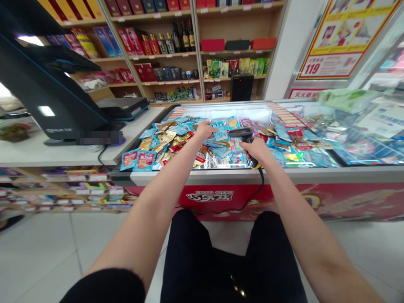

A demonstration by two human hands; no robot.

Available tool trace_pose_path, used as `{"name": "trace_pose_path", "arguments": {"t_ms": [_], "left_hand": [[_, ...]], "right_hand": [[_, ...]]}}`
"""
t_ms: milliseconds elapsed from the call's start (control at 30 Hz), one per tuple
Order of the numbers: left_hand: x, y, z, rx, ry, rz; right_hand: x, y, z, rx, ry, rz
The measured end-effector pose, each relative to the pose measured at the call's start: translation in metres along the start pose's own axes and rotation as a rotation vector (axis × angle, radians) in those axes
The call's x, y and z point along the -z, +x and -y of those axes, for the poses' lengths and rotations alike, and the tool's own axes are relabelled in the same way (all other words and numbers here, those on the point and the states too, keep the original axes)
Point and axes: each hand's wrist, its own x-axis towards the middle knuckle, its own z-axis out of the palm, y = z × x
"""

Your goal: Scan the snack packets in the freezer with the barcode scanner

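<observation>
My right hand (255,150) is wrapped round the handle of a black barcode scanner (241,133), whose head points left. A cable runs from the handle's base down over the freezer's front. My left hand (205,128) pinches a small blue snack packet (221,133) just left of the scanner's head. Both hands are above a pile of blue, gold and red snack packets (164,141), spread over the glass top of a chest freezer (158,180). Two blue packets with red labels (146,160) lie at the pile's front left corner.
To the left, a white counter (63,156) carries a dark checkout machine (63,92) and a flat black scale (121,107). Shelves (197,54) of boxes and bottles stand behind the freezer. A black box (241,87) is at its back edge. A pale green bag (347,99) lies far right.
</observation>
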Motion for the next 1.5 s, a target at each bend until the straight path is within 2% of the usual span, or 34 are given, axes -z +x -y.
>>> {"name": "trace_pose_path", "arguments": {"t_ms": [233, 400, 500, 600, 733, 933, 1100, 1267, 1367, 1500], "left_hand": [[-0.084, 0.009, -0.018, 0.083, -0.067, 0.161], [-0.150, 0.016, -0.042, 0.036, -0.159, 0.287], [-0.178, 0.018, -0.045, -0.046, -0.060, 0.233], [-0.188, 0.019, -0.037, -0.147, 0.218, 0.135], [-0.174, 0.015, -0.022, -0.233, 0.451, 0.088], [-0.128, 0.012, -0.004, -0.367, 0.704, 0.046], [-0.074, 0.011, 0.009, -0.346, 0.909, -0.043], [-0.021, 0.001, 0.019, -0.308, 1.060, -0.070], [0.002, -0.007, 0.024, -0.275, 1.108, -0.063], [0.019, -0.016, 0.027, -0.275, 1.173, 0.001]], "right_hand": [[0.062, 0.006, -0.025, -0.092, 0.092, -0.136], [0.105, 0.006, -0.035, -0.133, 0.140, -0.253], [0.124, 0.007, -0.045, -0.136, 0.145, -0.313], [0.132, 0.006, -0.056, -0.157, 0.146, -0.327], [0.128, 0.005, -0.063, -0.172, 0.154, -0.314], [0.099, 0.003, -0.048, -0.168, 0.134, -0.248], [0.063, 0.002, -0.032, -0.115, 0.163, -0.155], [0.026, 0.004, -0.021, -0.099, 0.112, -0.097], [0.006, 0.002, -0.011, -0.088, 0.063, -0.061], [-0.019, -0.002, 0.003, -0.087, 0.020, -0.015]]}}
